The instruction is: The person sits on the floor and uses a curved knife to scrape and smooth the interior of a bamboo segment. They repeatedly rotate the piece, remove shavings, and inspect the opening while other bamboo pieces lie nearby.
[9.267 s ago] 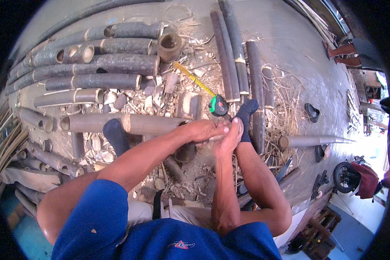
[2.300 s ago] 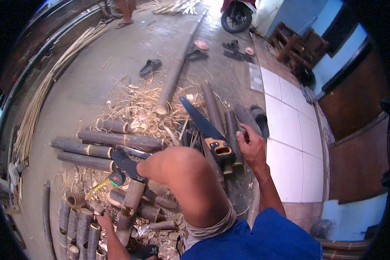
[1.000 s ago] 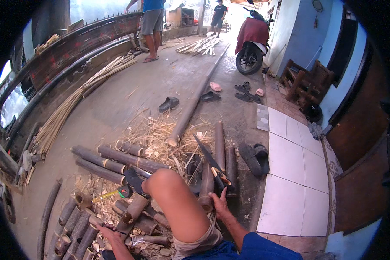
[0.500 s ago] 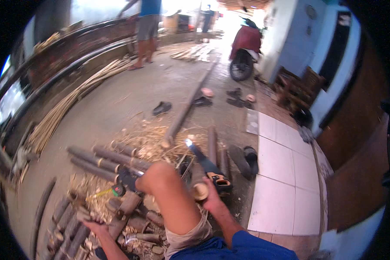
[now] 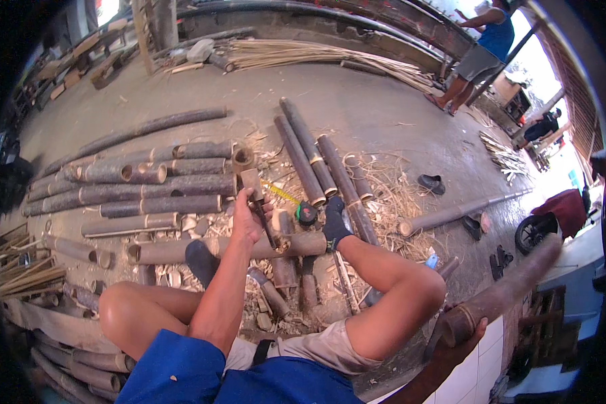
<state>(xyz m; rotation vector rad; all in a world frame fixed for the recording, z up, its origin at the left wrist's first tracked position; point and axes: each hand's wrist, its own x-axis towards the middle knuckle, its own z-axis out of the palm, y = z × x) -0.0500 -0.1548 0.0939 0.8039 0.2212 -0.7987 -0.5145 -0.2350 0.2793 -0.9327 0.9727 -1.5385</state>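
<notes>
Dark bamboo tubes (image 5: 188, 186) lay side by side at left. Next, the left hand (image 5: 250, 221) curled round a slender dark tool (image 5: 268, 232). A tape measure (image 5: 306, 213) lay right of it, tongue out. At near right, the right hand (image 5: 466, 343) clasped a thick bamboo pole (image 5: 503, 289) by its near end.

Floor (image 5: 262, 84): grey, concrete-like, reaching well beyond the left fingers (image 5: 242, 207); glossy sheen farther right.
Far wall (image 5: 303, 28): low, dark, weathered; well ahead of the left fingers, curved by the lens.
Wooden post (image 5: 142, 40) and grey pillar (image 5: 165, 25): side by side, far ahead and left of the left fingers.
White tiles (image 5: 493, 342): just beside the right fingers (image 5: 481, 328).
Chair (image 5: 544, 330): dark wood, right of the right fingers.
Roof (image 5: 574, 84): brown underside, far ahead-right of the right fingers.
Light: white daylight below the roof, overexposed.
</notes>
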